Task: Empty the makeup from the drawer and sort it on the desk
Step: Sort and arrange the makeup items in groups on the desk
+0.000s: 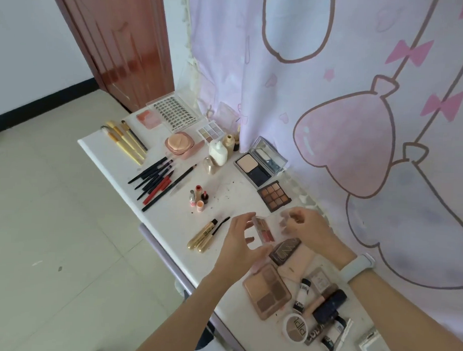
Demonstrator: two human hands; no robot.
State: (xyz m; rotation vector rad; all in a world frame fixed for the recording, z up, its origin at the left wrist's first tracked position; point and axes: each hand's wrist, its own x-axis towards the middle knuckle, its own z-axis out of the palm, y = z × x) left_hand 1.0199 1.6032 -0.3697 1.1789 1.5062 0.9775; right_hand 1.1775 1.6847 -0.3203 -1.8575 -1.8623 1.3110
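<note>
Left hand (240, 237) grips small palette (264, 230)

Head view, angled down, desk (171, 225) near

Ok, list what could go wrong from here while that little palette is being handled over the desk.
1. The left hand and right hand handle a small clear palette above the desk; a slip could drop it onto the dark compact just below.
2. The gold mascara tubes lie near the desk's front edge, close to the left forearm; a nudge might roll them off.
</note>
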